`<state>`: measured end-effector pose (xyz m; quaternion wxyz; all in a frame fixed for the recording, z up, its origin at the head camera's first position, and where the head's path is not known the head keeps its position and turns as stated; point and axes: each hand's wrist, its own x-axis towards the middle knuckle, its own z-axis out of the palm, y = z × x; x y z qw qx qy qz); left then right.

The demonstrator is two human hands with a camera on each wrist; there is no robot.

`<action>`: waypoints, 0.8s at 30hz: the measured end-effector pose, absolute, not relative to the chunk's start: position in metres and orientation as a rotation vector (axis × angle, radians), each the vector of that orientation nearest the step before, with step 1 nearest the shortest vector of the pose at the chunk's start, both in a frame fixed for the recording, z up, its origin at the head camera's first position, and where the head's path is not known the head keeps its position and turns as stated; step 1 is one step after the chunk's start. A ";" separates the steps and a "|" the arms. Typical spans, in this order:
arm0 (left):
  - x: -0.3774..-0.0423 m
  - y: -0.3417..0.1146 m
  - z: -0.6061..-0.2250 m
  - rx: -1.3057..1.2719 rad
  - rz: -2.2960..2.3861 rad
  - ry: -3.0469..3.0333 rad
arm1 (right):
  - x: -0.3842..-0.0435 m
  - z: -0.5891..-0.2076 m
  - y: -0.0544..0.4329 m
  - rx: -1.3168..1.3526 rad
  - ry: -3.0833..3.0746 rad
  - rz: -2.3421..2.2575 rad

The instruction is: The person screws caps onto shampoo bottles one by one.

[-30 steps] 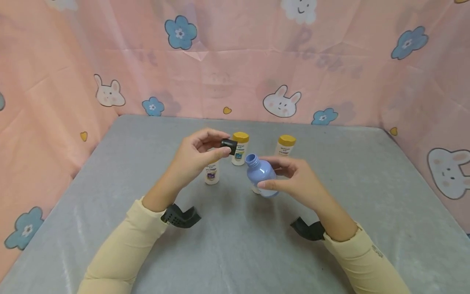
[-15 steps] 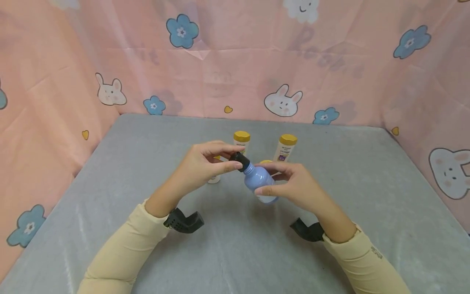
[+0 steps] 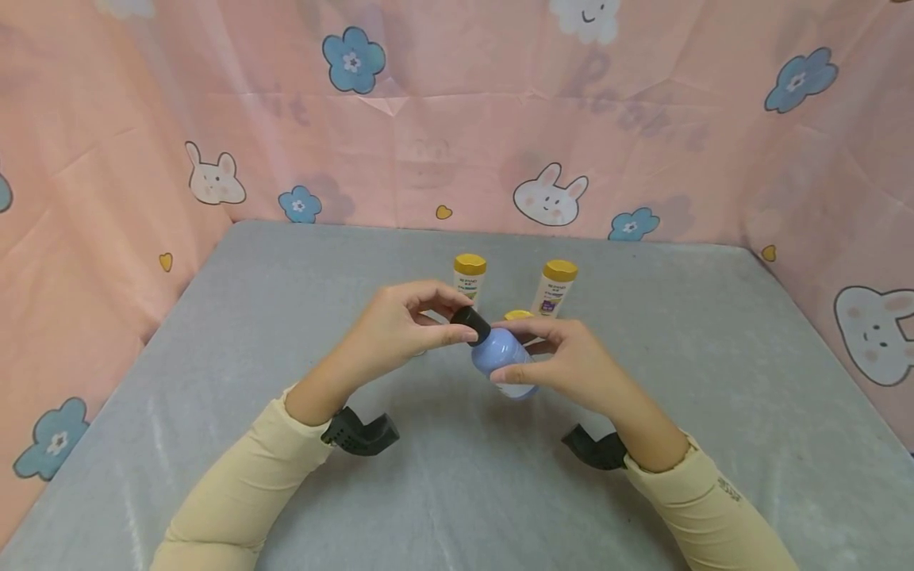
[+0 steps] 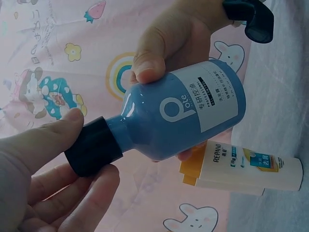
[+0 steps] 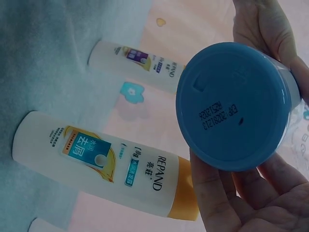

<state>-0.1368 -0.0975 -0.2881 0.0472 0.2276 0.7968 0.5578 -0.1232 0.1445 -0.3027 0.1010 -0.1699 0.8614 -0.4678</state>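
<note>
A small blue bottle (image 3: pixel 500 355) with a white label is held tilted above the grey table (image 3: pixel 457 492). My right hand (image 3: pixel 564 357) grips its body (image 4: pixel 188 113), and its round base (image 5: pixel 231 106) fills the right wrist view. A black cap (image 3: pixel 470 323) sits on the bottle's neck. My left hand (image 3: pixel 400 329) pinches that cap (image 4: pixel 92 146) between thumb and fingers.
Several small white bottles with yellow caps stand behind the hands: one (image 3: pixel 468 275) at centre, another (image 3: pixel 553 287) to its right, one (image 3: pixel 517 316) mostly hidden by my right hand. Two show (image 5: pixel 101 164) (image 5: pixel 137 65) in the right wrist view. Pink patterned cloth walls (image 3: pixel 457 119) enclose the table.
My left hand brought the black cap from beside the open bottle down onto its neck. Both hands and the bottle have dropped slightly toward me.
</note>
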 end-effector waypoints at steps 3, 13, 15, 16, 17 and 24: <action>-0.136 -0.097 -0.289 0.706 1.692 2.427 | -0.123 -0.303 0.144 -0.509 2.540 -1.381; -0.136 -0.099 -0.289 0.812 1.669 2.348 | -0.123 -0.305 0.145 -0.517 2.530 -1.383; -0.137 -0.100 -0.289 0.884 1.656 2.335 | -0.124 -0.305 0.145 -0.505 2.525 -1.377; -0.137 -0.100 -0.289 0.910 1.655 2.328 | -0.124 -0.306 0.145 -0.505 2.522 -1.376; -0.137 -0.100 -0.288 0.928 1.656 2.326 | -0.124 -0.306 0.145 -0.504 2.520 -1.372; -0.137 -0.102 -0.284 0.683 1.681 2.410 | -0.126 -0.307 0.143 -0.526 2.523 -1.374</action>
